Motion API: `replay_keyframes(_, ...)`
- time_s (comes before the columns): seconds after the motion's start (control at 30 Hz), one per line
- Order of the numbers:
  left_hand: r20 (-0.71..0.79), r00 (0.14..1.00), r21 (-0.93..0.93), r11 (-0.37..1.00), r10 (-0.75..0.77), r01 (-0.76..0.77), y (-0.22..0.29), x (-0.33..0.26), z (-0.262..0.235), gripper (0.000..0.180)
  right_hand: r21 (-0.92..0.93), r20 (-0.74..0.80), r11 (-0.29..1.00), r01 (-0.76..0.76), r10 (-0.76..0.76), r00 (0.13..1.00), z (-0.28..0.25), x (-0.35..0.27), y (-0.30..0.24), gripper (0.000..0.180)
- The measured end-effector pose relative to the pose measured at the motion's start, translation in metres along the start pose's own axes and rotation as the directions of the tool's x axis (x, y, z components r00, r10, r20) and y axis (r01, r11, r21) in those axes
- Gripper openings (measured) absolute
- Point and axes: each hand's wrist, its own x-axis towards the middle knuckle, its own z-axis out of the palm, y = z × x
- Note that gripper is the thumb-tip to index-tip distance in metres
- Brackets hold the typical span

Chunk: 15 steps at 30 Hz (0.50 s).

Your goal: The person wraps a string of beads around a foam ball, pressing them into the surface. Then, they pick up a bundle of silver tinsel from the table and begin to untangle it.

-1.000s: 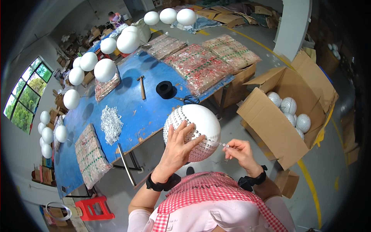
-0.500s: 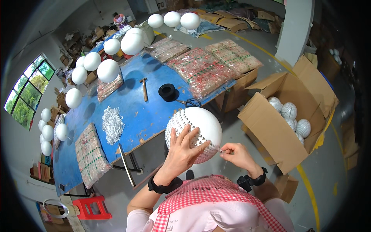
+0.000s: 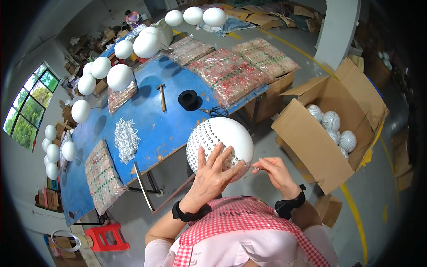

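Note:
A large white ball (image 3: 238,137) is in front of me, its left part covered with rows of small silver beads (image 3: 205,138). My left hand (image 3: 212,171) holds the ball from its near side, fingers spread and curved over the beaded surface. Just right of the ball, my right hand (image 3: 275,171) is closed in a pinch. Between its thumb and fingertip is a thin silvery strand (image 3: 254,169), with a slack bit hanging towards the ball. Whether the strand joins the ball is too small to tell.
The blue table (image 3: 147,120) bears a heap of silvery strands (image 3: 126,140), a hammer (image 3: 162,98), a black spool (image 3: 189,100), scissors (image 3: 218,111) and plastic-wrapped packs (image 3: 229,75). White balls (image 3: 119,78) stand along its far side. A carton (image 3: 307,147) holding banded balls is at right; a red stool (image 3: 106,236) lower left.
My right hand has drawn slightly up and away from the ball, and a slack bit of strand now shows. The ball has turned a little under my left hand. The whole view has shifted slightly.

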Motion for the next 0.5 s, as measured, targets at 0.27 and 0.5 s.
replay_keyframes(0.27,-0.021,1.0,-0.029,1.0,-0.012,0.011,0.005,0.0,0.001,0.045,-0.1,0.073,0.993,-0.066,0.073,0.995,-0.012,0.007,0.012,0.017)
replay_keyframes(0.5,-0.03,0.999,-0.042,0.999,-0.031,0.03,0.007,0.0,0.003,0.038,-0.266,0.222,0.944,-0.193,0.255,0.941,-0.006,0.007,-0.002,0.013)
